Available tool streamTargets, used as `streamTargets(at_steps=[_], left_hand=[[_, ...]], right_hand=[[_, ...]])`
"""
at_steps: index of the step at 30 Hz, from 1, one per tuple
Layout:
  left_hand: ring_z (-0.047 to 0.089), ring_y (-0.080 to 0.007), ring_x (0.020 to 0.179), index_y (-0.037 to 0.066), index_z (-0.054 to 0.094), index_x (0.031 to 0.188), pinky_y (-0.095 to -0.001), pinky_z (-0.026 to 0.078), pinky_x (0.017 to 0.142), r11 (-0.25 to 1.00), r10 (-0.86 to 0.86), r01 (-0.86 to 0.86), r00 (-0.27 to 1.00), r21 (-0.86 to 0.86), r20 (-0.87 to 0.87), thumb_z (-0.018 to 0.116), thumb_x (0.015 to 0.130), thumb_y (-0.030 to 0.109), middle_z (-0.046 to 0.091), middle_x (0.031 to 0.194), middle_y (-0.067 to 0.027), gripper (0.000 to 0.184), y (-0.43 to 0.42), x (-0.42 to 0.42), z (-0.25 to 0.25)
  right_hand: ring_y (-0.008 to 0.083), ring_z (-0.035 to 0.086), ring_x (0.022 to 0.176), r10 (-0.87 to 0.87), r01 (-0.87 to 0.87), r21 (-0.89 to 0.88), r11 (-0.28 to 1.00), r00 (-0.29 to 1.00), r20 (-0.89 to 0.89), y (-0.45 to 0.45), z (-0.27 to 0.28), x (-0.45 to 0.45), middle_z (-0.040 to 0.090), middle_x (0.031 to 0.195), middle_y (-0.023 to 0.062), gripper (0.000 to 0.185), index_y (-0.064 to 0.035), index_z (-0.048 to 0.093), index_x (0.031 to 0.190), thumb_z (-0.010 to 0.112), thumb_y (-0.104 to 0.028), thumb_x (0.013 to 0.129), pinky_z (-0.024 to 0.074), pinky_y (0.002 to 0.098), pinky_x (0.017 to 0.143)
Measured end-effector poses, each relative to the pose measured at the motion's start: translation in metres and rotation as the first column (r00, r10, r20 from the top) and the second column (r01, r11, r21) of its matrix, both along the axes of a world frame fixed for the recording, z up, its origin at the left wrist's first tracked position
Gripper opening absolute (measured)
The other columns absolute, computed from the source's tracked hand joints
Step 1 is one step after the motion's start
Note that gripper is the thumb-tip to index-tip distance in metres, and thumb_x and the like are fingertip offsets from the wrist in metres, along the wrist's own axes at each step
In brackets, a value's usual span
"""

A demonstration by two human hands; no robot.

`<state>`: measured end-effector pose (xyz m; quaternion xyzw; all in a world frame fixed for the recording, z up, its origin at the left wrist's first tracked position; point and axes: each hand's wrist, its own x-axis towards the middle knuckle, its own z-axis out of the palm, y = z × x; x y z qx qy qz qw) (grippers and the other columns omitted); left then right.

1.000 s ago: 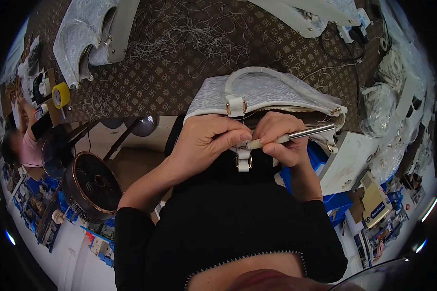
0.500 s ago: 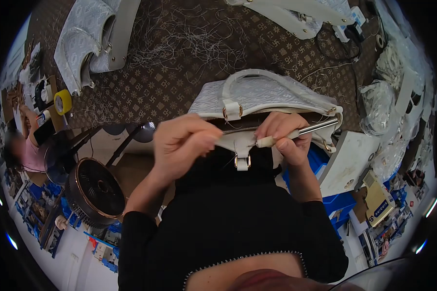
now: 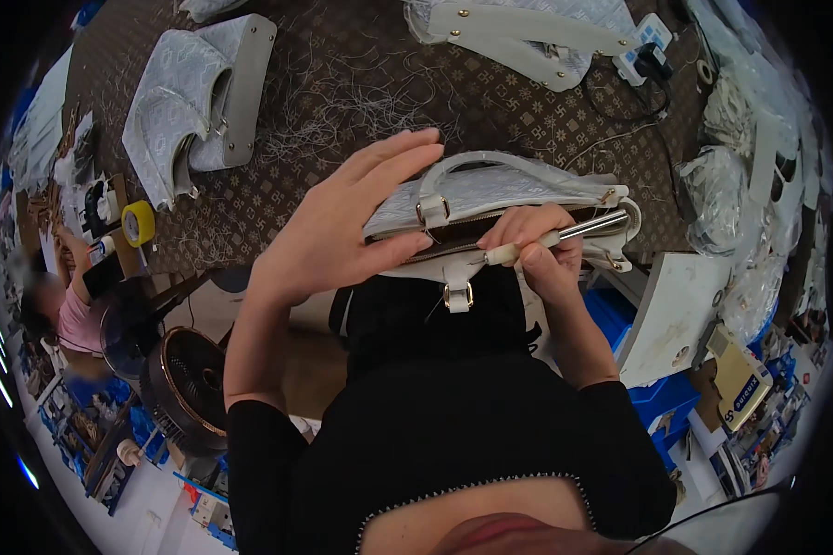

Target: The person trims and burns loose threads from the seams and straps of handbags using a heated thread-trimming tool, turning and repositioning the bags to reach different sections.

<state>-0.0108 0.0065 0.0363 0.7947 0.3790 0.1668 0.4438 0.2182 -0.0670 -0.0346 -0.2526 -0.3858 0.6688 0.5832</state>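
The white handbag (image 3: 509,188) lies at the near edge of the patterned worktop (image 3: 254,196), with its zipper side toward the person. The right hand (image 3: 541,248) grasps a metal-shafted hand tool (image 3: 594,225), whose tip is close to the buckle strap (image 3: 458,296). The left hand (image 3: 329,222) is spread and grasps nothing, beside the handbag's left end. A second handbag (image 3: 171,92) rests near the left edge.

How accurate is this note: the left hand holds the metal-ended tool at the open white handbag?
The hand is wrong: in the head view, the right hand holds the metal-ended tool at the open white handbag.
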Motion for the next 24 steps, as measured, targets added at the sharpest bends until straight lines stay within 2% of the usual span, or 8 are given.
streamTargets(at_steps=[1, 3, 7, 11, 16, 18, 21, 24], left_hand=[[0.043, -0.0224, 0.123, 0.004, 0.043, 0.131, -0.0319, 0.037, 0.098, 1.000, -0.018, 0.018, 1.000, 0.014, 0.008, 0.067, 0.074, 0.015, 0.044, 0.135, -0.0106, 0.063, 0.012, 0.004, 0.003], [0.047, -0.0239, 0.121, 0.005, 0.044, 0.131, -0.0352, 0.039, 0.096, 0.809, -0.144, 0.140, 0.989, -0.571, 0.038, 0.062, 0.081, 0.018, 0.046, 0.133, -0.0123, 0.055, 0.043, 0.022, 0.003], [0.054, -0.0290, 0.110, 0.010, 0.035, 0.137, -0.0387, 0.044, 0.092, 0.871, -0.412, 0.346, 0.902, -0.349, -0.133, 0.066, 0.079, 0.031, 0.047, 0.131, -0.0150, 0.069, 0.073, 0.075, -0.020], [0.052, -0.0302, 0.113, 0.007, 0.033, 0.137, -0.0362, 0.043, 0.094, 0.815, -0.546, 0.473, 0.820, -0.336, -0.170, 0.074, 0.066, 0.043, 0.049, 0.129, -0.0180, 0.090, 0.074, 0.127, -0.027], [0.060, -0.0346, 0.094, 0.001, 0.048, 0.118, -0.0385, 0.047, 0.082, 0.757, -0.653, 0.598, 0.709, -0.264, -0.265, 0.067, 0.069, 0.029, 0.063, 0.099, -0.0188, 0.060, 0.052, 0.156, -0.039], [0.061, -0.0367, 0.085, 0.001, 0.053, 0.106, -0.0420, 0.047, 0.076, 0.858, -0.513, 0.463, 0.778, -0.220, -0.363, 0.061, 0.070, 0.024, 0.063, 0.088, -0.0208, 0.043, 0.050, 0.153, -0.058], [0.063, -0.0291, 0.071, -0.002, 0.056, 0.095, -0.0381, 0.049, 0.065, 0.950, -0.260, 0.222, 0.951, -0.219, -0.166, 0.056, 0.074, 0.015, 0.061, 0.075, -0.0195, 0.027, 0.070, 0.116, -0.069], [0.058, -0.0155, 0.063, -0.004, 0.057, 0.093, -0.0311, 0.046, 0.057, 0.914, 0.034, -0.088, 0.989, -0.397, -0.142, 0.050, 0.078, 0.009, 0.058, 0.069, -0.0072, 0.021, 0.083, 0.076, -0.051]], right_hand=[[0.0185, 0.059, 0.074, 0.004, -0.004, 0.000, 1.000, 1.000, 0.002, 0.000, 0.000, 0.001, 0.060, 0.080, 0.0118, 0.010, -0.0018, 0.055, 0.088, 0.059, -0.009, 0.084, 0.0503, 0.0343, 0.075], [0.0178, 0.057, 0.072, 0.010, -0.010, -0.012, 1.000, 0.999, 0.032, 0.000, 0.003, 0.002, 0.059, 0.077, 0.0102, 0.012, -0.0036, 0.054, 0.087, 0.059, -0.013, 0.085, 0.0499, 0.0348, 0.072], [0.0190, 0.057, 0.069, 0.004, -0.005, 0.008, 1.000, 0.998, 0.067, -0.002, 0.011, 0.008, 0.056, 0.069, 0.0076, 0.015, -0.0058, 0.053, 0.086, 0.060, -0.019, 0.085, 0.0506, 0.0384, 0.070], [0.0210, 0.057, 0.065, 0.000, 0.009, 0.104, 0.995, 0.996, -0.084, -0.010, 0.038, 0.009, 0.057, 0.067, 0.0078, 0.016, -0.0065, 0.055, 0.083, 0.063, -0.020, 0.083, 0.0521, 0.0380, 0.065], [0.0217, 0.058, 0.065, -0.017, 0.071, 0.300, 0.951, 0.984, -0.179, -0.019, 0.059, 0.028, 0.058, 0.067, 0.0095, 0.012, -0.0039, 0.058, 0.081, 0.064, -0.015, 0.081, 0.0515, 0.0361, 0.065], [0.0218, 0.059, 0.065, -0.112, 0.154, 0.322, 0.934, 0.983, -0.146, -0.022, 0.062, 0.036, 0.058, 0.068, 0.0093, 0.013, -0.0053, 0.057, 0.082, 0.064, -0.017, 0.081, 0.0513, 0.0369, 0.065], [0.0220, 0.058, 0.066, -0.262, 0.277, 0.360, 0.891, 0.961, -0.092, -0.025, 0.068, 0.048, 0.057, 0.068, 0.0093, 0.017, -0.0053, 0.054, 0.084, 0.063, -0.020, 0.083, 0.0512, 0.0376, 0.064], [0.0215, 0.058, 0.067, -0.380, 0.390, 0.382, 0.838, 0.919, -0.105, -0.025, 0.068, 0.055, 0.056, 0.068, 0.0096, 0.018, -0.0054, 0.051, 0.087, 0.060, -0.021, 0.086, 0.0515, 0.0375, 0.064]])
